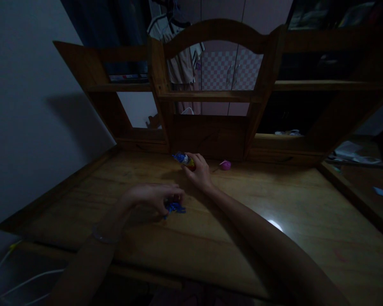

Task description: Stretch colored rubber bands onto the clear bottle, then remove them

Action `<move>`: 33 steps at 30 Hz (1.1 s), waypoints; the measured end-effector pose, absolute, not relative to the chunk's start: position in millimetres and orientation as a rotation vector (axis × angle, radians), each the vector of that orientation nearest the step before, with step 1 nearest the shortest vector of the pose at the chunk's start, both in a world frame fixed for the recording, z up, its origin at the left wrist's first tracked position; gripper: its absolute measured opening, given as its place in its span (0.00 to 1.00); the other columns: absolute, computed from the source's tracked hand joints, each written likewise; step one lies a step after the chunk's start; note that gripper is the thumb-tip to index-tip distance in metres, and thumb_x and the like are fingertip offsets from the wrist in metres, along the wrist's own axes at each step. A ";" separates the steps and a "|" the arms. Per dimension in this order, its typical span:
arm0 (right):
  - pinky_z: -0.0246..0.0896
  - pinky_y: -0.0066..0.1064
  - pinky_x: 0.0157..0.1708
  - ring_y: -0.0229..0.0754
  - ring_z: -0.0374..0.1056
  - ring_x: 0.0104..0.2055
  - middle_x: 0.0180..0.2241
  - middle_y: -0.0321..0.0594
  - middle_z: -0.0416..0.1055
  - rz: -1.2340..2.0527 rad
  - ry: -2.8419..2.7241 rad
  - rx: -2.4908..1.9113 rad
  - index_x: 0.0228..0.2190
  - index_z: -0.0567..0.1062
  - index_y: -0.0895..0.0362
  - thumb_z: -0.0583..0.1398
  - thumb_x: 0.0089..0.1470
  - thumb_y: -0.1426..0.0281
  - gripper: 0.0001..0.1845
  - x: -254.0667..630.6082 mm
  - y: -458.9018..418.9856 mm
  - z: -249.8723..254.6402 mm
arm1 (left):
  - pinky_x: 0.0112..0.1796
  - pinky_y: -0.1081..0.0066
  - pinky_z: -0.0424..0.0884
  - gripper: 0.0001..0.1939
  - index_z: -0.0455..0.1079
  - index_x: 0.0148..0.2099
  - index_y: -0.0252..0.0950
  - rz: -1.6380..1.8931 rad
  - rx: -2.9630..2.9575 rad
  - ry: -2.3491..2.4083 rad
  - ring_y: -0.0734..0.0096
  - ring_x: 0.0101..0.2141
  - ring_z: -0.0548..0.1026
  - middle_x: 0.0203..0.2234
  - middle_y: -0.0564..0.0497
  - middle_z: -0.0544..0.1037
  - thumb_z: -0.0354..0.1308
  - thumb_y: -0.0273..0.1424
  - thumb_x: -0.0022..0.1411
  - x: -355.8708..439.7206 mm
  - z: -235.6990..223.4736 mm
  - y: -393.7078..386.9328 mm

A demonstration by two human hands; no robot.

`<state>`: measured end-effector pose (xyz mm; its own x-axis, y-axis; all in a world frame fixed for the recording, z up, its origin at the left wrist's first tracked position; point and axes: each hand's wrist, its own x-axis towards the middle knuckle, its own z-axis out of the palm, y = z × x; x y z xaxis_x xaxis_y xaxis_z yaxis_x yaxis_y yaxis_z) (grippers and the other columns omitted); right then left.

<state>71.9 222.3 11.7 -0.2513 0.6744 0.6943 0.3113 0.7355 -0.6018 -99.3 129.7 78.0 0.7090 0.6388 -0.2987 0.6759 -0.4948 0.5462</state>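
My right hand [199, 171] is wrapped round a small bottle-shaped thing [187, 160] with a crinkled blue top and a white, yellow and red body. It is tilted, its blue end pointing to the upper left, above the wooden desk [242, 238]. Nearer to me, my left hand [158, 197] has its fingers curled down over a shiny blue crinkled piece [176, 207], close to the desktop. Part of that piece is hidden by the fingers. Its exact kind is too dark to make out.
A small round pink thing [225, 165] lies beyond my right hand by the desk's back panel. A wooden shelf unit [207, 97] rises along the back edge. White cables [28, 280] hang at the lower left. Clothes [180, 68] hang behind the shelves.
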 end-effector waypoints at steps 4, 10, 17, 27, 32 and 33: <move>0.62 0.37 0.51 0.47 0.65 0.50 0.47 0.43 0.69 0.419 -1.851 -0.778 0.52 0.70 0.52 0.60 0.52 0.71 0.23 72.0 221.4 12.8 | 0.29 0.75 0.64 0.17 0.73 0.39 0.39 -0.025 2.204 0.962 0.71 0.30 0.71 0.31 0.54 0.75 0.60 0.21 0.46 -98.2 73.0 131.1; 0.62 0.37 0.51 0.47 0.66 0.50 0.47 0.42 0.69 0.417 -1.853 -0.785 0.51 0.70 0.52 0.61 0.52 0.71 0.23 71.7 221.4 13.4 | 0.28 0.75 0.66 0.14 0.76 0.35 0.40 0.030 2.242 0.995 0.71 0.27 0.72 0.27 0.54 0.77 0.59 0.20 0.46 -99.4 56.7 135.6; 0.62 0.37 0.51 0.47 0.65 0.50 0.47 0.42 0.69 0.416 -1.851 -0.768 0.52 0.70 0.53 0.61 0.52 0.71 0.24 71.7 222.4 11.6 | 0.35 0.74 0.71 0.09 0.78 0.39 0.37 0.065 2.025 0.938 0.68 0.33 0.77 0.33 0.50 0.81 0.61 0.28 0.54 -130.7 78.2 155.3; 0.63 0.38 0.50 0.48 0.65 0.50 0.47 0.43 0.69 0.384 -1.918 -0.728 0.53 0.69 0.52 0.61 0.53 0.70 0.25 71.4 219.7 12.7 | 0.41 0.68 0.74 0.16 0.77 0.41 0.35 1.266 1.815 1.441 0.65 0.36 0.78 0.35 0.47 0.81 0.66 0.40 0.53 -157.3 75.5 182.6; 0.62 0.39 0.51 0.48 0.65 0.50 0.47 0.44 0.69 0.374 -1.932 -0.720 0.53 0.69 0.52 0.61 0.53 0.71 0.25 71.9 219.6 12.4 | 0.45 0.65 0.74 0.17 0.77 0.40 0.35 1.387 1.909 1.434 0.64 0.38 0.78 0.37 0.47 0.81 0.65 0.41 0.54 -142.5 66.9 186.7; 0.62 0.39 0.51 0.48 0.65 0.50 0.47 0.44 0.69 0.373 -1.937 -0.719 0.53 0.69 0.52 0.60 0.53 0.71 0.25 71.9 219.6 12.4 | 0.45 0.65 0.73 0.16 0.77 0.40 0.35 1.410 1.937 1.439 0.64 0.39 0.78 0.37 0.47 0.81 0.65 0.42 0.54 -141.4 66.5 186.9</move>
